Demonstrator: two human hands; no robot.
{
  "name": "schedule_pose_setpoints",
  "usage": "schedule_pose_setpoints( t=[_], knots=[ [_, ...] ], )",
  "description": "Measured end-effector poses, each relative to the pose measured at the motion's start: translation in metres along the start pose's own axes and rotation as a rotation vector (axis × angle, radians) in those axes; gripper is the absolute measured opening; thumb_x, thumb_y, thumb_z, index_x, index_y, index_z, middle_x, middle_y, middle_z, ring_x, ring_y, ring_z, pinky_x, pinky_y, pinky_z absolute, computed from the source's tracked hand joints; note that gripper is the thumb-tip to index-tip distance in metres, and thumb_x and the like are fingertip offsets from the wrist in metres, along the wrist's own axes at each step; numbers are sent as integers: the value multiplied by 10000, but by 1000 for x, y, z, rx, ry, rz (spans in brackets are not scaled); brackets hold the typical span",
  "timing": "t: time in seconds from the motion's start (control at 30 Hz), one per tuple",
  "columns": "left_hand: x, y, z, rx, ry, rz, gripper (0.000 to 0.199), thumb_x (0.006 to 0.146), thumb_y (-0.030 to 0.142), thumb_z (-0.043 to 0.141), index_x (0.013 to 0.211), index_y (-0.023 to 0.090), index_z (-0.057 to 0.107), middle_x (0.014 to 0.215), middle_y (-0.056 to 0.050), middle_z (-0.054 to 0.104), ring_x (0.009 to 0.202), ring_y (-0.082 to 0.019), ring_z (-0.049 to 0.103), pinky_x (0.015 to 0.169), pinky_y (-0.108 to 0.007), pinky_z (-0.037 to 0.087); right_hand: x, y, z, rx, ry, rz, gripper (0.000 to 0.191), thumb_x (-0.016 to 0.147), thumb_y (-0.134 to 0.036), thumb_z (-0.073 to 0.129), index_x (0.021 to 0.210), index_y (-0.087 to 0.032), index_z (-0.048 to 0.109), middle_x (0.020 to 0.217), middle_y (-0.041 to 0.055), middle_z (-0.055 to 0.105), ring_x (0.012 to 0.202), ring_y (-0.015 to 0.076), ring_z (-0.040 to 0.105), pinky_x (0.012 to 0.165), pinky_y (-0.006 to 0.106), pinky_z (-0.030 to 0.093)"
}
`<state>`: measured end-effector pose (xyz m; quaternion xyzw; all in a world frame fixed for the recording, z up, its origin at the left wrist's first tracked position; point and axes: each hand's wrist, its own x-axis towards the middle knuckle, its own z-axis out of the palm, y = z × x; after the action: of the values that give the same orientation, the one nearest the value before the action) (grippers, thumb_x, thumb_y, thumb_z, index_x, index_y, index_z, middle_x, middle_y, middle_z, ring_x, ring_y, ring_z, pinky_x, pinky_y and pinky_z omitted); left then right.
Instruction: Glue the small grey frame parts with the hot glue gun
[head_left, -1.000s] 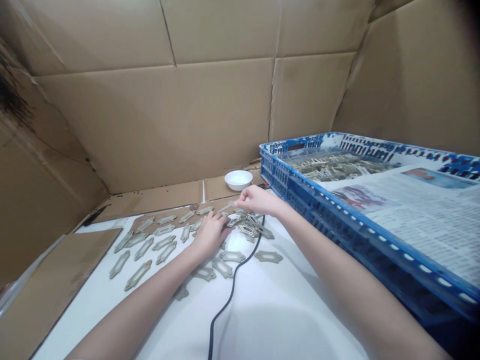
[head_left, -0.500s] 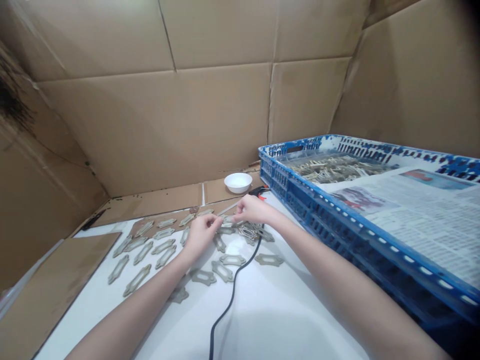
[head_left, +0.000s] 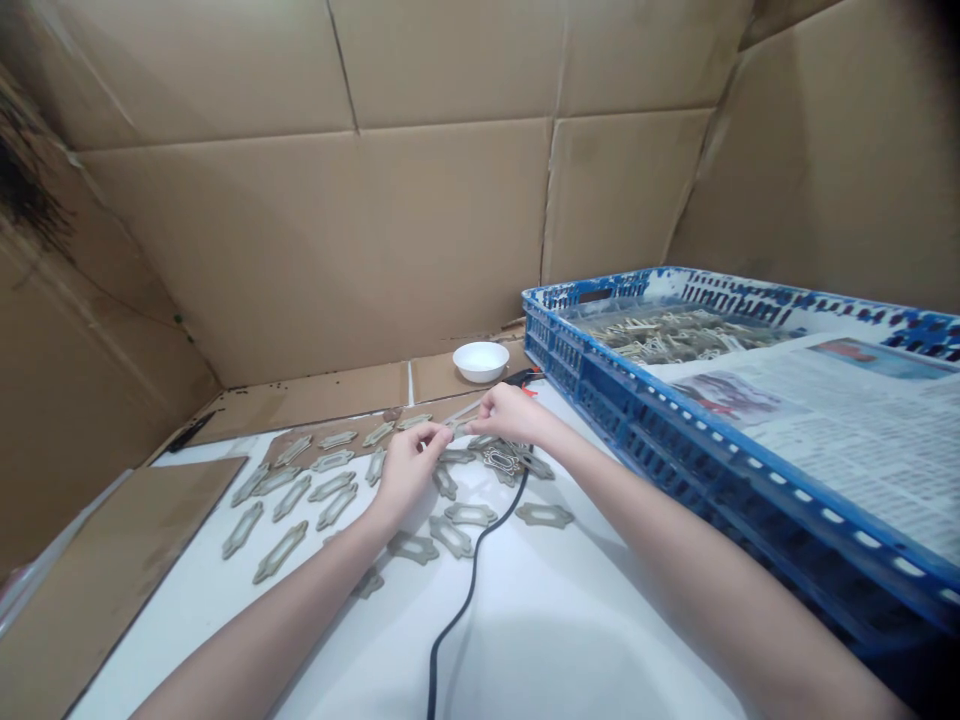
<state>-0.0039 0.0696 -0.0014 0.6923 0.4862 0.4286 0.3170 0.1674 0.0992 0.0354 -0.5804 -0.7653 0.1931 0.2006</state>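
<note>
Fingers pinched, my left hand (head_left: pixel 414 462) holds the near-left end of a small frame-shaped piece (head_left: pixel 460 428) above the white table. My right hand (head_left: pixel 511 415) is closed at the other end of that piece, and a thin pale strip slants up beside its fingertips. Many similar grey-beige frame pieces (head_left: pixel 280 552) lie flat around my left hand and forearm. Just below my right hand, a lighter outlined piece (head_left: pixel 501 460) rests among overlapping ones. Another frame piece (head_left: pixel 544 515) lies alone under my right forearm.
A white bowl (head_left: pixel 481 361) stands at the back on cardboard. To the right, a blue crate (head_left: pixel 592 400) holds more pieces and newspaper (head_left: pixel 862 440). A black cable (head_left: pixel 474 580) crosses the white table (head_left: pixel 555 630). Cardboard walls (head_left: pixel 315 250) surround the table.
The whole view has shifted slightly. Both hands remain together at the small piece, with only a slight change in its tilt.
</note>
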Motion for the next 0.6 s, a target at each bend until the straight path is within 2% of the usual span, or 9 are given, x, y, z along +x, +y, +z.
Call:
schedule_pose_setpoints(
  t=[0.23, 0.6],
  knots=[
    [-1, 3, 1, -43, 12, -42, 297, 731, 399, 503, 743, 134, 635, 745, -36, 636, 698, -157, 531, 634, -240, 394, -2, -4, -3, -8, 7, 21, 272, 586, -397, 624, 526, -142, 549, 453, -38, 465, 459, 77, 410, 432, 195, 247],
    [-3, 1, 4, -47, 24, -9, 256, 743, 374, 502, 733, 148, 622, 712, -12, 615, 657, -132, 513, 613, -223, 375, -9, -11, -6, -48, 43, 48, 236, 593, -365, 630, 538, -156, 535, 512, -10, 527, 504, 98, 464, 457, 200, 256]
  ],
)
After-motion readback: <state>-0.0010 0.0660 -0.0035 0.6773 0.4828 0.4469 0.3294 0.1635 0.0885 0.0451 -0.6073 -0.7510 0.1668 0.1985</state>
